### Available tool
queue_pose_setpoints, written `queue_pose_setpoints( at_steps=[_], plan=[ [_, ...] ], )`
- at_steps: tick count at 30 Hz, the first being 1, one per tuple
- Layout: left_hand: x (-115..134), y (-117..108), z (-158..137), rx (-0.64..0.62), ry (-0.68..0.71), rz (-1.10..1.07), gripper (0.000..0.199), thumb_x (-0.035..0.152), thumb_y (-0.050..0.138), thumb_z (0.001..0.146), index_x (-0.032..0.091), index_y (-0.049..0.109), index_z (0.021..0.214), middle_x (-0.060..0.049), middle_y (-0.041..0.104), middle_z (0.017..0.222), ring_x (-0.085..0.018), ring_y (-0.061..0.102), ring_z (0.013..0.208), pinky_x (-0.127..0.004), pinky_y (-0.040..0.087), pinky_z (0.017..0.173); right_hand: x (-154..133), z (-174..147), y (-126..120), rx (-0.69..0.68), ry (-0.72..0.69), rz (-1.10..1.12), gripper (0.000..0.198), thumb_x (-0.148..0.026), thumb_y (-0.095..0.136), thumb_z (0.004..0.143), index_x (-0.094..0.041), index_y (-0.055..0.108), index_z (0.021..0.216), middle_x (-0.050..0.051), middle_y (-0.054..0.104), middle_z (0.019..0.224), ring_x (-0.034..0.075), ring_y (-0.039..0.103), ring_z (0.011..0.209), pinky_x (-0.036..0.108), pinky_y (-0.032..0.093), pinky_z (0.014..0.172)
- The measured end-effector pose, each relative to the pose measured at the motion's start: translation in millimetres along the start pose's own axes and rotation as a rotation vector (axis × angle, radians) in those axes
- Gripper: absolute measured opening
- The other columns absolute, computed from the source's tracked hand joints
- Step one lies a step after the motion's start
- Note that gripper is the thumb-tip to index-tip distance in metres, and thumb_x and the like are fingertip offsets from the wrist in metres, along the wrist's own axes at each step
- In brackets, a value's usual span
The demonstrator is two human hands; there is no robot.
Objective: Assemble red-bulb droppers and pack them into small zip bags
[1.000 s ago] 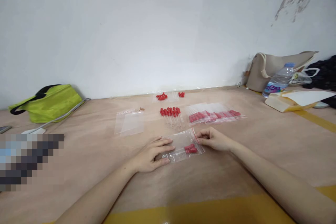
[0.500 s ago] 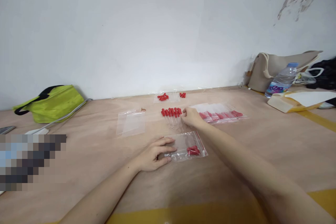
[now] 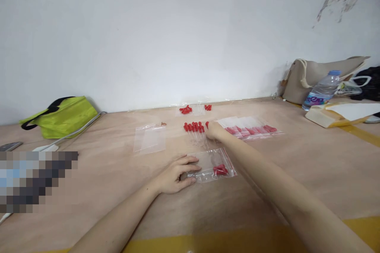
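My left hand [image 3: 176, 176] lies with fingers spread over the left end of a clear zip bag [image 3: 204, 158], which has several red rubber bulbs [image 3: 220, 170] inside. Farther off, my right hand [image 3: 216, 131] pinches a glass dropper by its red bulb [image 3: 207, 124], at the right end of a row of red-bulbed droppers [image 3: 194, 127]. Their thin glass tubes point toward me. Most of the pinched dropper is hidden by my fingers. Right of that hand, a fanned stack of zip bags [image 3: 252, 128] shows red bulbs inside.
Flat clear bags [image 3: 151, 140] lie to the left. Loose red bulbs [image 3: 186, 109] rest on clear plastic near the wall, with a smaller pile [image 3: 208, 107] beside them. A green bag [image 3: 68, 116] stands far left; a water bottle [image 3: 322, 91] and beige bag [image 3: 308, 73] stand right.
My right hand has shifted slightly right, and a red bulb at its fingertips now shows apart from the row. My left hand stays on the bag. The view has moved a little.
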State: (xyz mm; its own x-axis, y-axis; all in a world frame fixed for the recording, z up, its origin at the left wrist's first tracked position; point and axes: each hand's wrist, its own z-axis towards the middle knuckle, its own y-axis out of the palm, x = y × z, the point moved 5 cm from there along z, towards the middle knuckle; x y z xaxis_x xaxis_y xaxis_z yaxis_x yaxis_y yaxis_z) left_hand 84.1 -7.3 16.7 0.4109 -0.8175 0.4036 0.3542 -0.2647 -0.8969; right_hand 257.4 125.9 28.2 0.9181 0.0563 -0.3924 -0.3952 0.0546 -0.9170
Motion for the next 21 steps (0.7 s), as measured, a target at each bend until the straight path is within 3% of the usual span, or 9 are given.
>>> queue_pose_setpoints(
  at_steps=[3, 6, 9, 14, 21],
  plan=[
    [1, -1, -1, 0.01, 0.001, -0.004, 0.036, 0.033, 0.051, 0.083, 0.025, 0.052, 0.118, -0.006, 0.047, 0.128, -0.021, 0.04, 0.119, -0.04, 0.024, 0.104, 12, -9, -14, 0.054, 0.052, 0.086, 0.03, -0.021, 0.05, 0.074, -0.009, 0.052, 0.101, 0.014, 0.063, 0.08, 0.02, 0.06, 0.074, 0.024, 0.044, 0.06],
    [0, -2, -2, 0.027, 0.002, -0.012, 0.036, 0.034, 0.052, 0.082, 0.024, 0.053, 0.117, -0.006, 0.048, 0.127, -0.021, 0.039, 0.12, -0.039, 0.027, 0.102, 33, -30, -26, 0.1, 0.052, 0.248, 0.051, -0.019, 0.042, 0.076, -0.008, 0.028, 0.124, 0.003, 0.06, 0.066, 0.014, 0.059, 0.058, 0.022, 0.044, 0.052],
    [-1, -1, -2, 0.033, 0.004, -0.02, 0.037, 0.033, 0.052, 0.082, 0.025, 0.053, 0.118, -0.006, 0.048, 0.126, -0.021, 0.041, 0.118, -0.04, 0.027, 0.102, 57, -64, -30, 0.206, 0.03, 0.649, 0.068, -0.018, 0.043, 0.074, -0.014, 0.006, 0.132, -0.008, 0.048, 0.052, 0.012, 0.051, 0.041, 0.021, 0.042, 0.043],
    [-2, 0, -1, 0.036, -0.005, -0.019, 0.037, 0.032, 0.053, 0.081, 0.026, 0.052, 0.118, -0.006, 0.047, 0.127, -0.022, 0.041, 0.118, -0.042, 0.025, 0.103, 84, -112, -20, 0.355, 0.042, 0.956, 0.068, -0.031, 0.051, 0.074, -0.019, 0.012, 0.129, -0.008, 0.045, 0.057, 0.011, 0.05, 0.042, 0.022, 0.042, 0.039],
    [0, -1, -1, 0.027, -0.011, 0.0, 0.04, 0.035, 0.05, 0.083, 0.026, 0.048, 0.122, -0.005, 0.047, 0.128, -0.021, 0.041, 0.118, -0.042, 0.024, 0.103, 89, -114, -4, 0.37, 0.173, 1.217, 0.057, -0.041, 0.062, 0.064, -0.024, 0.028, 0.106, -0.006, 0.053, 0.063, 0.012, 0.055, 0.051, 0.027, 0.05, 0.051]
  ],
)
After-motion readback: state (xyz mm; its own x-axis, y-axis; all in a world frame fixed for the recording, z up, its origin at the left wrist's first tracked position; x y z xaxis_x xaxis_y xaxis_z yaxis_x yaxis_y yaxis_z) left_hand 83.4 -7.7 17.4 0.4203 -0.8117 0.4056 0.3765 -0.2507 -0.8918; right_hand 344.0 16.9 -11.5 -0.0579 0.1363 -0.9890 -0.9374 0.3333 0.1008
